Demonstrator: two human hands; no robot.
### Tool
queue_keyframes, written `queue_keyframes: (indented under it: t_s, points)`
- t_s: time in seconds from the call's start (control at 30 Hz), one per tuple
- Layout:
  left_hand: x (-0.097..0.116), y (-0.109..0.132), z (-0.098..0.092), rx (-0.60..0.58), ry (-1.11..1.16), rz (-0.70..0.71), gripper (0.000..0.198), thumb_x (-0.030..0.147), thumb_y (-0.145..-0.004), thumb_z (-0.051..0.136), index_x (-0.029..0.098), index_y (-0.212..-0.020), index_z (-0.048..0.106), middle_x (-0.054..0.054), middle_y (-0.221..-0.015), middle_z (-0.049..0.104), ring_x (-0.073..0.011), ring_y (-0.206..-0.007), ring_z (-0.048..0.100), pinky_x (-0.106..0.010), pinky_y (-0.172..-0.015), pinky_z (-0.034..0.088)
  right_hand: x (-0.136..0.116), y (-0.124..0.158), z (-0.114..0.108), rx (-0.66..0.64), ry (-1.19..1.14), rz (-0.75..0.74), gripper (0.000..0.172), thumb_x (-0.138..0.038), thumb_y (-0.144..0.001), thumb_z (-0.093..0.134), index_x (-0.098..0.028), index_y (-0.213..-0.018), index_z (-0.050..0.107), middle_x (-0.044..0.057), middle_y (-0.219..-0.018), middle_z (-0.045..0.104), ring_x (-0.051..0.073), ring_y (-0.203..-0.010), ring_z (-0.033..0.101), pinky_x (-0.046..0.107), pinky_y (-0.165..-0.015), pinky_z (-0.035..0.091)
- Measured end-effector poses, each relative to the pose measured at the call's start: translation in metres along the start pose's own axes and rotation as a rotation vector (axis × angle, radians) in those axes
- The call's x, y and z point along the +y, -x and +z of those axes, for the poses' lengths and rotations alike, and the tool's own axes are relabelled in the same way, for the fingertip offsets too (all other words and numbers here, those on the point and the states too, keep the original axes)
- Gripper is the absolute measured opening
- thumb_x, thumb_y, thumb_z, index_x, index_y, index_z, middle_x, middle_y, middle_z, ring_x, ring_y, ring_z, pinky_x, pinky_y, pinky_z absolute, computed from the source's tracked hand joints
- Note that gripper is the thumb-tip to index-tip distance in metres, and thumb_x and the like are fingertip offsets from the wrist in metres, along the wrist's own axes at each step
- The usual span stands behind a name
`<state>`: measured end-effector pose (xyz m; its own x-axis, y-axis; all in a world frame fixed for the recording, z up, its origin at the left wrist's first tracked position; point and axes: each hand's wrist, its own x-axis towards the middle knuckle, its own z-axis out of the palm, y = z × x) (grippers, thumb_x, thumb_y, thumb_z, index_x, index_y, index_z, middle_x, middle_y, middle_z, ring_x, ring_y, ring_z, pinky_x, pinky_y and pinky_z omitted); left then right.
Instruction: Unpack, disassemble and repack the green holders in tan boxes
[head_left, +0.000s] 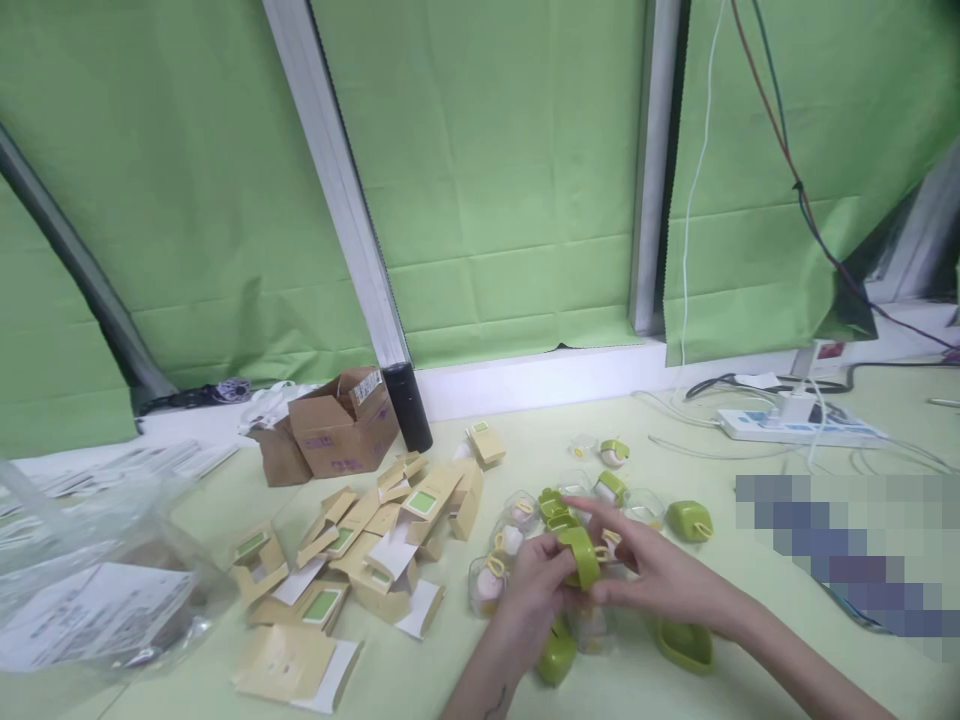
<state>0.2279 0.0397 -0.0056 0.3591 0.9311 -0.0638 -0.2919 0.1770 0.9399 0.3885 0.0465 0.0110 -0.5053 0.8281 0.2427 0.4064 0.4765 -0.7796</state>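
Left hand pinches a curved green piece between thumb and fingers while the right hand, partly open, curls in at its other side; whether those fingers grip it cannot be told. The two meet above a pale table, where the work appears to be in midcourse. Well to their left spreads a heap of tan cartons, many of them looking opened and probably finished with. A brown cardboard box stands behind it. Green shells sit near the hands, apparently unmatched, one lying hollow side up by the right forearm. Clear cups cluster close by, several with pale balls that seem left to deal with. Farther back, one ball wears a green cap, likely a finished unit. Yellow loops trail from several pieces.
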Motion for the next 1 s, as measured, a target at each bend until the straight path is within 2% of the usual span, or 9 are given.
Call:
queue_keyframes:
  t_s: [0.07, 0.2, 0.37, 0.43, 0.5, 0.67, 0.83, 0.9, 1.0]
  points:
    - [-0.002, -0.004, 0.001, -0.007, -0.184, 0.018, 0.037, 0.042, -0.073, 0.060, 0.010, -0.091, 0.063, -0.010, -0.080, 0.064, -0.0143, -0.065, 0.058, -0.021, -0.051, 0.042, -0.005, 0.000, -0.008, -0.022, 0.099, -0.001, 0.051, -0.038, -0.069, 0.068, -0.028, -0.116, 0.053, 0.002, -0.100, 0.062, 0.019, -0.077, 0.058, 0.027, -0.063, 0.046]
    - [0.007, -0.024, 0.004, 0.010, -0.472, 0.095, 0.034, 0.042, -0.075, 0.053, 0.011, -0.087, 0.059, -0.010, -0.084, 0.064, -0.0174, -0.075, 0.059, -0.028, -0.067, 0.047, -0.001, 0.006, -0.036, 0.080, 0.137, 0.067, 0.043, -0.040, -0.070, 0.064, -0.026, -0.110, 0.054, 0.003, -0.102, 0.063, 0.017, -0.071, 0.059, 0.026, -0.057, 0.046]
    - [0.023, -0.070, 0.009, 0.056, -0.806, 0.180, 0.012, 0.023, -0.064, 0.059, 0.017, -0.075, 0.060, -0.007, -0.092, 0.061, -0.0243, -0.096, 0.052, -0.036, -0.087, 0.038, 0.048, 0.044, -0.074, 0.309, 0.343, 0.305, 0.038, -0.052, -0.068, 0.061, -0.026, -0.095, 0.052, 0.002, -0.100, 0.064, 0.022, -0.084, 0.062, 0.029, -0.066, 0.048]
    - [0.023, -0.083, 0.011, 0.064, -0.937, 0.188, 0.007, 0.016, -0.059, 0.059, 0.018, -0.065, 0.059, -0.007, -0.089, 0.060, -0.0285, -0.103, 0.047, -0.039, -0.092, 0.032, 0.071, 0.062, -0.078, 0.350, 0.434, 0.417, 0.040, -0.058, -0.068, 0.059, -0.027, -0.093, 0.052, 0.003, -0.100, 0.064, 0.023, -0.077, 0.064, 0.031, -0.063, 0.048]
    - [0.021, -0.088, 0.011, 0.061, -1.023, 0.201, 0.011, 0.013, -0.058, 0.057, 0.019, -0.066, 0.060, -0.008, -0.089, 0.059, -0.0298, -0.103, 0.045, -0.040, -0.092, 0.031, 0.087, 0.076, -0.076, 0.371, 0.486, 0.477, 0.042, -0.061, -0.069, 0.056, -0.027, -0.093, 0.053, 0.004, -0.103, 0.062, 0.024, -0.076, 0.064, 0.032, -0.060, 0.048]
    - [0.023, -0.071, 0.004, 0.072, -1.069, 0.287, 0.026, 0.020, -0.068, 0.053, 0.019, -0.092, 0.060, -0.008, -0.101, 0.057, -0.0271, -0.103, 0.047, -0.038, -0.090, 0.033, 0.100, 0.088, -0.069, 0.350, 0.526, 0.472, 0.037, -0.059, -0.070, 0.056, -0.027, -0.088, 0.058, 0.005, -0.096, 0.062, 0.024, -0.068, 0.064, 0.030, -0.050, 0.047]
    - [0.031, -0.034, -0.012, 0.143, -1.014, 0.366, 0.024, 0.022, -0.077, 0.046, 0.021, -0.099, 0.056, -0.007, -0.106, 0.054, -0.0221, -0.106, 0.048, -0.033, -0.092, 0.034, 0.098, 0.091, -0.076, 0.306, 0.564, 0.494, 0.035, -0.058, -0.065, 0.060, -0.027, -0.082, 0.065, 0.005, -0.090, 0.065, 0.024, -0.065, 0.064, 0.031, -0.047, 0.046]
    - [0.031, -0.020, -0.016, 0.168, -0.950, 0.397, 0.023, 0.021, -0.079, 0.044, 0.022, -0.100, 0.056, -0.006, -0.107, 0.053, -0.0210, -0.106, 0.048, -0.031, -0.092, 0.034, 0.094, 0.085, -0.079, 0.326, 0.583, 0.522, 0.041, -0.060, -0.065, 0.060, -0.026, -0.086, 0.066, 0.007, -0.089, 0.066, 0.025, -0.064, 0.065, 0.031, -0.048, 0.047]
    - [0.025, -0.006, -0.017, 0.199, -0.848, 0.447, 0.022, 0.021, -0.082, 0.043, 0.023, -0.099, 0.056, -0.006, -0.108, 0.053, -0.0204, -0.106, 0.048, -0.031, -0.092, 0.034, 0.088, 0.062, -0.079, 0.367, 0.674, 0.537, 0.052, -0.059, -0.070, 0.053, -0.023, -0.107, 0.060, 0.010, -0.094, 0.065, 0.024, -0.060, 0.064, 0.032, -0.047, 0.046]
